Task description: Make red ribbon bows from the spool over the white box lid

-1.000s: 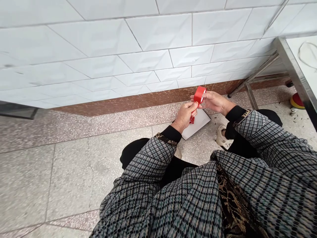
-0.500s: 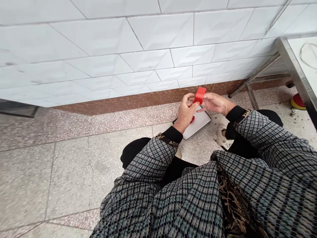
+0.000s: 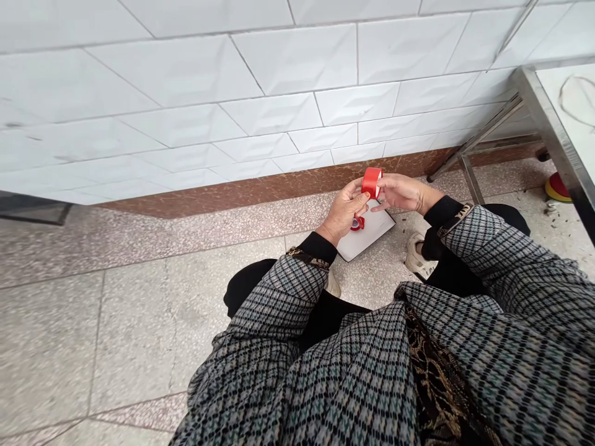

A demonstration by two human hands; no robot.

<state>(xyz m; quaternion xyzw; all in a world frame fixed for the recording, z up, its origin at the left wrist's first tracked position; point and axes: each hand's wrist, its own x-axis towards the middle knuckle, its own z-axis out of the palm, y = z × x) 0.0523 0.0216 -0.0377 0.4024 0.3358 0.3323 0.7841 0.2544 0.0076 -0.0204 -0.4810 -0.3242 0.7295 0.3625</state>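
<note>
A roll of red tape [image 3: 370, 183] is held up in front of me, near the foot of the wall. My left hand [image 3: 346, 209] grips it from the left, thumb on the near side. On the other side, the upper fingers of my right hand [image 3: 403, 192] pinch the roll's right edge, while its lower fingers are loosely spread. Below my hands a flat white board or box lid [image 3: 367, 238] with a dark edge lies on the floor. A smaller red roll [image 3: 357, 223] rests on it, partly covered by my left hand.
White tiles cover the wall [image 3: 279, 68] ahead, with a brown skirting strip [image 3: 223, 197] below. A metal-framed table [image 3: 548, 118] stands at the right. Under it lies a red and yellow round object [image 3: 559, 188]. My shoe [image 3: 417, 255] is beside the board.
The tape roll has turned slightly, so its white inner core now shows on the right. My left hand has shifted a little left, uncovering more of the smaller red roll.
</note>
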